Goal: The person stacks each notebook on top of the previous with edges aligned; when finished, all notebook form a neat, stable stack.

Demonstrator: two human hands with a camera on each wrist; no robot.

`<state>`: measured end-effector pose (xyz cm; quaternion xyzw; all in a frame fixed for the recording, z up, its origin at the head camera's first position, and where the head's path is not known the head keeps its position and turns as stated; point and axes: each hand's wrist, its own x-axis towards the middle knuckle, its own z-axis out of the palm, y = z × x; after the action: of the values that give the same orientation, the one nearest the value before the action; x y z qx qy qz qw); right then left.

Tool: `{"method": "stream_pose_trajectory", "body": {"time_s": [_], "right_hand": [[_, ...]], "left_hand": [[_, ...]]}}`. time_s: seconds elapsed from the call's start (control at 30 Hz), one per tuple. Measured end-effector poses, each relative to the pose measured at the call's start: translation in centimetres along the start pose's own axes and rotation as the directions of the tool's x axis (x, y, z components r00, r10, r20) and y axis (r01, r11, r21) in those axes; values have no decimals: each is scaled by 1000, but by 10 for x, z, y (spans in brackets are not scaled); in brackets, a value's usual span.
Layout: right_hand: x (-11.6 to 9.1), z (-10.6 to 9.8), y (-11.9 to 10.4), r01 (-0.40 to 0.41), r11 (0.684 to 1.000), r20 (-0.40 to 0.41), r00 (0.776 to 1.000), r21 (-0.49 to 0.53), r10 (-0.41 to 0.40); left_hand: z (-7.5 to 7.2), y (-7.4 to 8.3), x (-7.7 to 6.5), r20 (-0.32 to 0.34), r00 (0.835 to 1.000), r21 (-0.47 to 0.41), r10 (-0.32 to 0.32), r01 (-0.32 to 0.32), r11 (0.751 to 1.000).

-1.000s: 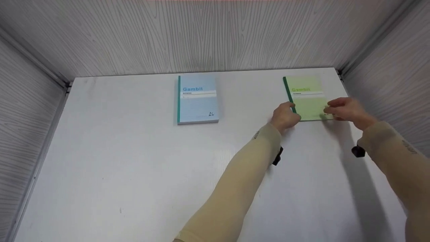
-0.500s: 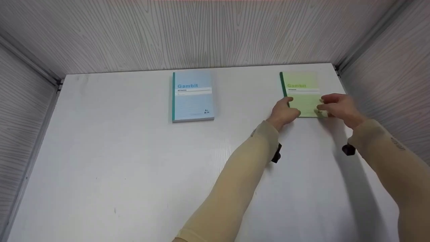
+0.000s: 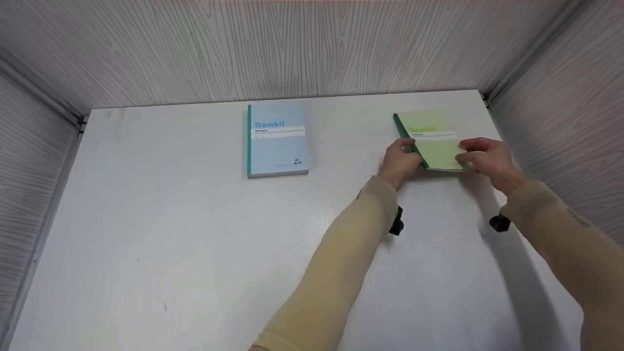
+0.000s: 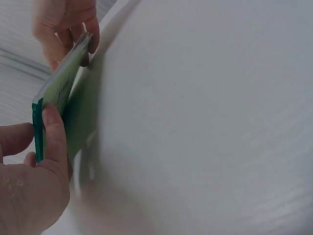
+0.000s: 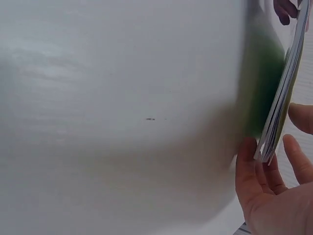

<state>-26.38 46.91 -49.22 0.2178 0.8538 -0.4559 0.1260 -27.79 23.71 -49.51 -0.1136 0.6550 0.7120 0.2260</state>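
In the head view, a green notebook [image 3: 441, 152] with a dark green spine is between both hands at the far right of the table. My left hand [image 3: 400, 165] pinches its spine side near the lower corner. On the opposite edge, my right hand [image 3: 491, 160] holds the lower right corner, fingers beneath and thumb over the cover. The left wrist view has the notebook [image 4: 62, 87] raised off the white surface, its shadow underneath. Slightly parted pages show along the notebook's edge [image 5: 281, 98] in the right wrist view.
A thick blue notebook [image 3: 278, 151] with a teal spine lies flat near the back middle of the white table [image 3: 195, 234]. Wood-grain panels stand behind the table [image 3: 292, 48] and along both sides, the right panel [image 3: 565, 92] close to my right hand.
The green notebook has come up off the table, turned slightly and shifted a little left, its spine now between my left fingers and thumb. The head view has shifted slightly. The blue notebook stays put.
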Motion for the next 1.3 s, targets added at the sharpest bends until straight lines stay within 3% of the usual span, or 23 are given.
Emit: {"method": "stream_pose_trajectory", "body": {"time_s": [0.17,0.37,0.53,0.73,0.83,1.03,1.3], "right_hand": [[-2,0,2,-31,996,9,1000,82,30],[-8,-4,3,-16,975,37,999,221,8],[-17,-1,3,32,954,48,998,299,-48],[-27,20,0,90,958,28,994,271,-101],[-31,36,-7,136,958,7,990,253,-143],[-39,78,-38,199,943,-8,979,268,-204],[-43,151,-92,289,905,40,948,313,-316]], "left_hand": [[0,3,-5,6,1000,-33,-10,11,999],[-8,0,-4,52,998,116,26,-32,993],[-24,1,-1,85,994,254,74,-94,963],[-53,3,-7,112,990,364,90,-126,923],[-74,6,-15,120,985,412,120,-159,897],[-127,17,-33,143,961,511,236,-276,814],[-220,30,-51,116,952,492,282,-301,817]]}}
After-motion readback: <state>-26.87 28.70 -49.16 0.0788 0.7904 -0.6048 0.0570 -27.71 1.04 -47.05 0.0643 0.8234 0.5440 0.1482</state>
